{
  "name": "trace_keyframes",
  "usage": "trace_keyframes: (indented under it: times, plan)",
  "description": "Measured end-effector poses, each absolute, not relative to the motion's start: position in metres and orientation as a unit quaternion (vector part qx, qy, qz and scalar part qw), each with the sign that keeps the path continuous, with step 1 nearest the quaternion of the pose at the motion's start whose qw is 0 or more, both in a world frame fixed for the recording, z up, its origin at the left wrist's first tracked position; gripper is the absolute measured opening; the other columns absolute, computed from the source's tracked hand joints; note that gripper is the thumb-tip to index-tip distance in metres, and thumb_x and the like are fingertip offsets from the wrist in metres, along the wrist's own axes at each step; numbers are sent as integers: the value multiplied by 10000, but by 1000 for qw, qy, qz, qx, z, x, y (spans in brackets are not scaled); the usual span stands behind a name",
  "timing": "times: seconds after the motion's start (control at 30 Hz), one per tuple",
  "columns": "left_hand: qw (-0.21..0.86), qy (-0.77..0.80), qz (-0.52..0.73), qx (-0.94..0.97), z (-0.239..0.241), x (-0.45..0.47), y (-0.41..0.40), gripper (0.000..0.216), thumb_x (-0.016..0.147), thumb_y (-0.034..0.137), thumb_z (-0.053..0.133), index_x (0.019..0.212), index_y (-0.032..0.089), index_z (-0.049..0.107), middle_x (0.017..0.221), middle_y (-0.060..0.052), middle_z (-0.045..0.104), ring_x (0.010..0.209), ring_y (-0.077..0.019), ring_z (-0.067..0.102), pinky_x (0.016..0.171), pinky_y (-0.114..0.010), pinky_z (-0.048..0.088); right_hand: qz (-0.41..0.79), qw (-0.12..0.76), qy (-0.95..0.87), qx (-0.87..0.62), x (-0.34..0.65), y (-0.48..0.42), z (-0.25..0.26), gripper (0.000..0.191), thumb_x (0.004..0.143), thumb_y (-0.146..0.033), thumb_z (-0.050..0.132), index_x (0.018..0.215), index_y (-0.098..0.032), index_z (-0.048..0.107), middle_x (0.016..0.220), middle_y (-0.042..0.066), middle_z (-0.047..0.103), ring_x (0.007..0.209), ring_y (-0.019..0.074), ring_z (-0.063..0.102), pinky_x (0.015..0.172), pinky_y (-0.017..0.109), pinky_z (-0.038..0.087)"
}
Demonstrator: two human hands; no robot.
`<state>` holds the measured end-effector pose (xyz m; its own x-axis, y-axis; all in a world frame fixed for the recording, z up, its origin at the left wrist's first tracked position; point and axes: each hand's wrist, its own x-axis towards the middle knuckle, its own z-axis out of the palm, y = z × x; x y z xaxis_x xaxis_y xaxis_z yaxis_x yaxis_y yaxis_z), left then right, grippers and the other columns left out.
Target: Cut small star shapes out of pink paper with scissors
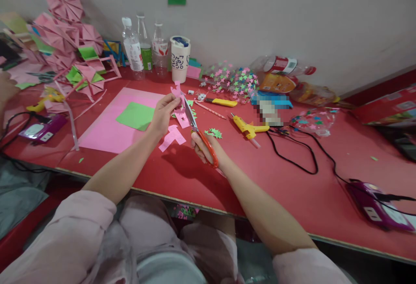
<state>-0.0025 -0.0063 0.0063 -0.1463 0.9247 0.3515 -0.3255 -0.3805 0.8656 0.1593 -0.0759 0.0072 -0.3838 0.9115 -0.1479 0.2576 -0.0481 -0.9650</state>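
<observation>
Pinched between the fingers of my left hand point(165, 113) is a small pink paper piece point(177, 91) with jagged cut edges, held above the table. My right hand point(204, 147) grips red-handled scissors point(208, 145), whose blades point up and away, right at the pink piece. Whether the blades touch the paper I cannot tell. Below lie pink paper scraps point(172, 138), one with a star-shaped hole. A small pile of green paper stars point(214, 133) rests just right of the scissors. Left of my left hand, a green sheet point(135, 116) lies on a larger pink sheet point(104, 132).
On the red table point(227, 188) are a yellow glue gun point(249, 127), a yellow cutter knife point(224, 102), a striped pencil point(210, 110) and purple power strips point(378, 204). Bottles point(132, 52) and a cup point(180, 61) stand behind. Pink paper constructions point(65, 37) and another person's hand point(6, 89) are leftward.
</observation>
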Motion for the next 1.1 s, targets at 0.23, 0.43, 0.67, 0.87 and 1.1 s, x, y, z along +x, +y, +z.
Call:
trace_keyframes:
  times: [0.23,0.43,0.67,0.87,1.1]
  plan:
    - [458,348,678,458,8,-1,-8,253,757,222,591,557,176,444,574,40,421,564,-57,415,582,-191,369,532,285,-631,-486,160,-74,10,442,853,-585,467,639,-200,427,359,-93,342,265,55,313,296,183,280]
    - [457,349,676,461,8,-2,-7,245,755,222,593,559,175,453,581,38,437,572,-59,422,585,-195,366,528,290,-629,-491,158,-76,10,485,830,-637,468,614,-206,418,357,-90,339,250,60,328,293,197,278]
    - [462,333,678,464,9,-3,-7,254,761,200,594,551,172,454,568,38,429,562,-56,411,570,-187,361,520,284,-633,-499,159,-76,12,491,822,-647,476,610,-208,409,347,-84,345,252,67,337,304,204,289]
    - [477,325,671,466,8,-4,-6,249,758,194,598,547,168,467,573,36,442,561,-50,415,568,-182,364,524,296,-630,-491,160,-76,10,478,821,-640,480,630,-205,420,370,-88,340,262,62,324,299,196,283]
    - [488,339,655,467,8,-6,-4,245,756,188,594,543,166,475,572,34,464,555,-47,430,569,-183,377,532,286,-629,-489,162,-73,11,473,834,-625,476,616,-210,411,350,-83,345,255,61,310,298,202,272]
